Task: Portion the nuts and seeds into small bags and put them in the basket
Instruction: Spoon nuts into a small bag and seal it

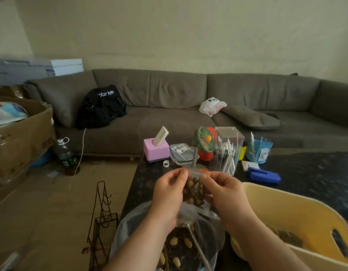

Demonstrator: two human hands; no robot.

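Both hands pinch a small clear bag's (194, 190) top strip, left hand (169, 192) at one end, right hand (226, 194) at the other. Bag hangs upright, lumpy with nuts, above the big crinkly sack (130, 227) at the tabletop's (306, 173) near edge; smooth yellow plastic basket (286, 208) just right.

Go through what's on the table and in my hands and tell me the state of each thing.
Small bag: filled with nuts and seeds, held up by its top edge.
Left hand: pinching the bag's top.
Right hand: pinching the bag's top.
Big bag: open, nuts inside.
Basket: some contents at the bottom.
Fan: upright.
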